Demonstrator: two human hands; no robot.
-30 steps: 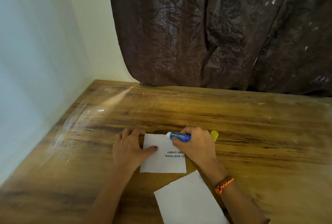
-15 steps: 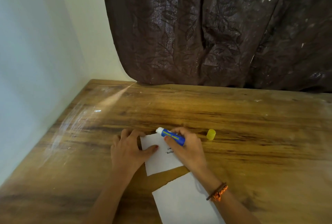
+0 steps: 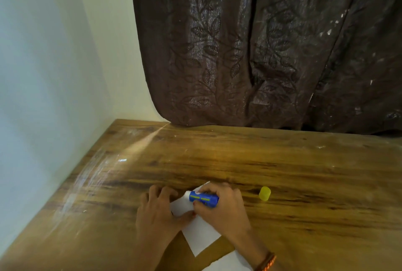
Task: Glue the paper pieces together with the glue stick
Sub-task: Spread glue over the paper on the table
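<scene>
Fingers (image 3: pixel 214 188) hide glue stick (image 3: pixel 203 199) end; tip probably touching paper (image 3: pixel 200 233).

Right hand (image 3: pixel 221 207) apparently rubs glue stick (image 3: pixel 203 199) on paper (image 3: pixel 200 231).

This looks like a room in a home. A worn, scratched wooden table with dark grain (image 3: pixel 282 162) is pushed into the corner of plain pale painted walls (image 3: pixel 43 75), and a dark brown leaf-patterned fabric curtain (image 3: pixel 250 48) hangs just behind it.
</scene>
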